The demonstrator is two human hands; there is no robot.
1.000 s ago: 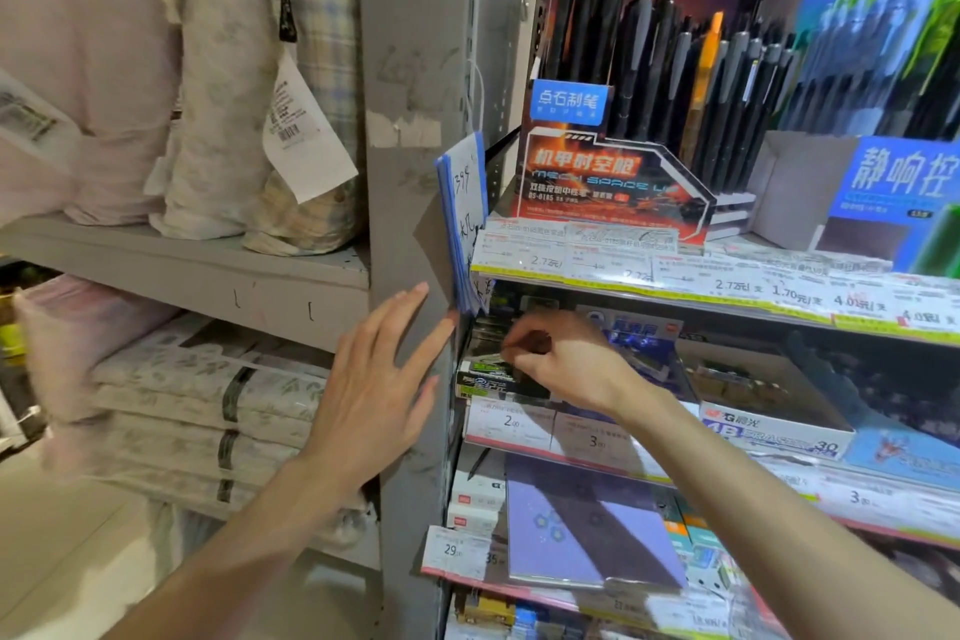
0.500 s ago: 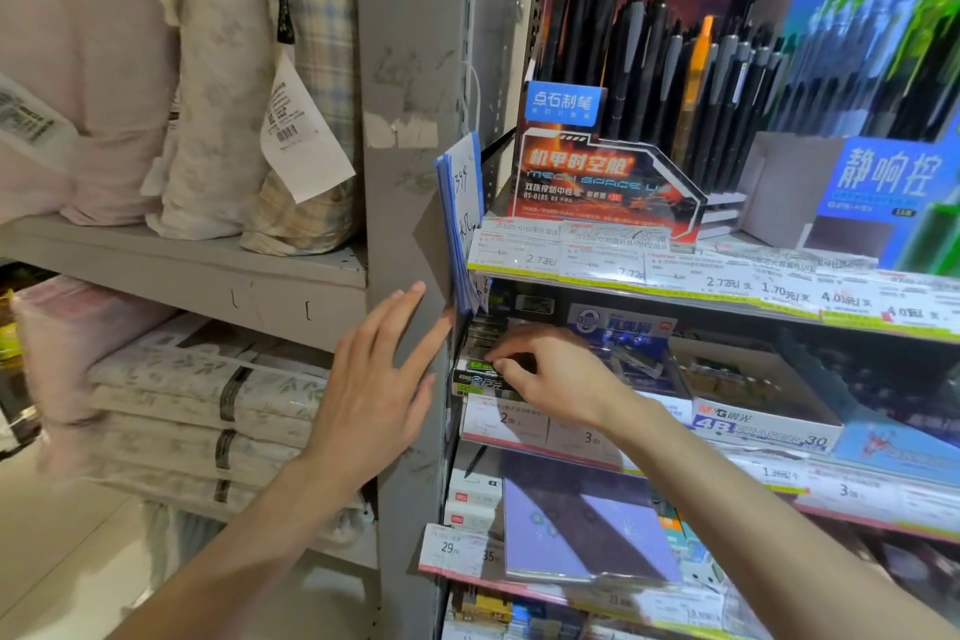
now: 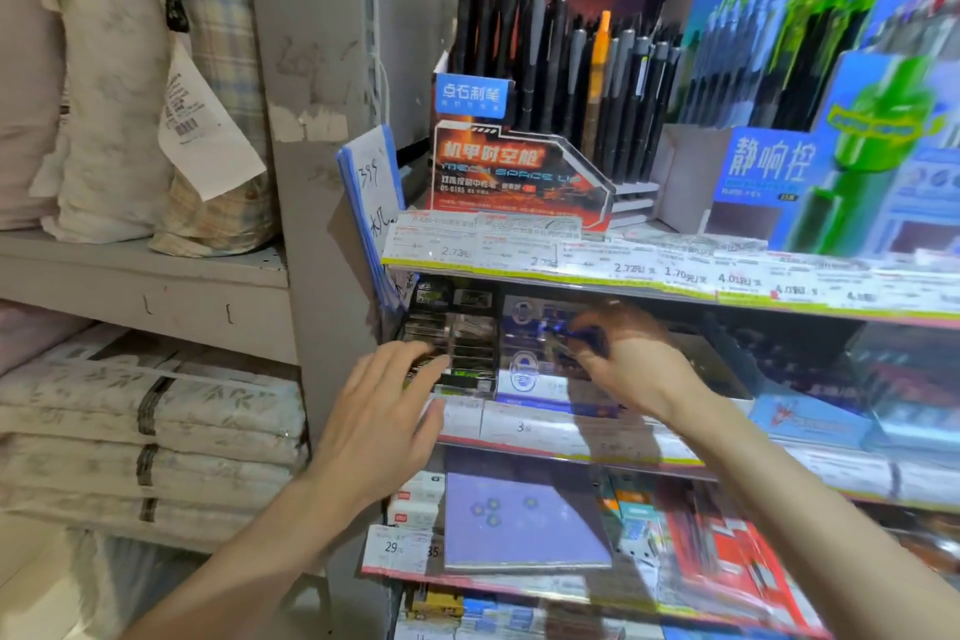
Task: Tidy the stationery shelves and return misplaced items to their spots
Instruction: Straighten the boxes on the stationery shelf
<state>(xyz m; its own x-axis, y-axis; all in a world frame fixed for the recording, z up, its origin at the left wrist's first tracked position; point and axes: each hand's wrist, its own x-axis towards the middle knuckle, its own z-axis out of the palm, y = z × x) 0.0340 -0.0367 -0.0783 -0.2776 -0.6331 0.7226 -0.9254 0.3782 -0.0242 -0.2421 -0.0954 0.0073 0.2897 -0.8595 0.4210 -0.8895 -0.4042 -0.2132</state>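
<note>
The middle stationery shelf [image 3: 519,431] holds a box of dark packets [image 3: 457,353] at its left end and a blue-and-white box [image 3: 530,374] beside it. My left hand [image 3: 384,411] is spread flat, its fingertips touching the front of the dark packets. My right hand [image 3: 628,359] hovers over the blue-and-white box with its fingers curled around a small dark blue item [image 3: 584,334], which is blurred.
Above is a shelf with a black pen display [image 3: 524,172] and a strip of price labels [image 3: 623,265]. Below lies a purple notebook [image 3: 519,520]. A grey upright post [image 3: 311,172] and bedding packs [image 3: 145,431] stand to the left. Blue-edged sheets [image 3: 371,203] hang at the post.
My right hand has moved right from the dark packets to the blue-and-white box. My left hand has left the grey post and moved right onto the dark packets.
</note>
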